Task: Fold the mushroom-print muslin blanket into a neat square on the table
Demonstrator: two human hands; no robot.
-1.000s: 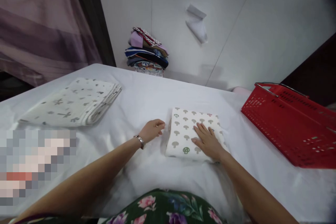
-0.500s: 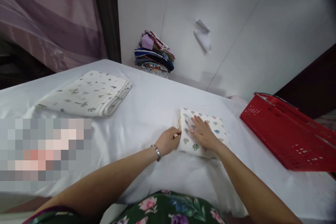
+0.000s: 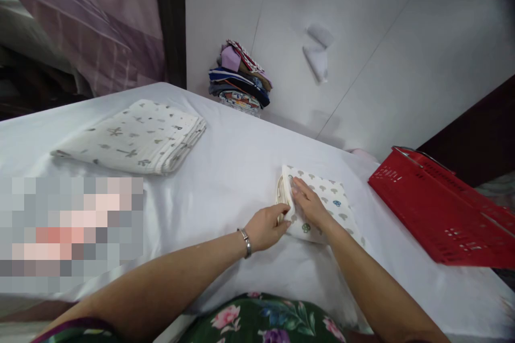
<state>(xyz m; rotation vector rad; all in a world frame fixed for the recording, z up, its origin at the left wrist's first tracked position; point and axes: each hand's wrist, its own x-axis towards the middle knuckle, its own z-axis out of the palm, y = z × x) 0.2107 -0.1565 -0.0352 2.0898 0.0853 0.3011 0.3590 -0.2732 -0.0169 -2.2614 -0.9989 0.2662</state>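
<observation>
Against the cloth (image 3: 338,211), left fingers (image 3: 280,208) newly

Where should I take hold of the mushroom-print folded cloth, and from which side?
Probably by the layered left edge of the mushroom-print cloth, coming from the left: its stacked folds show there, offering thickness to pinch. The left hand is at that edge; the right hand rests on top.

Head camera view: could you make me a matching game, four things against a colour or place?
1. Left hand
2. Right hand
3. Basket
4. Clothes stack

A. Beyond the white surface's far edge
B. On top of the mushroom-print cloth
C. Mostly red
D. At that cloth's layered edge

Pairs: 1-D; 2-B; 3-C; 4-A
</observation>
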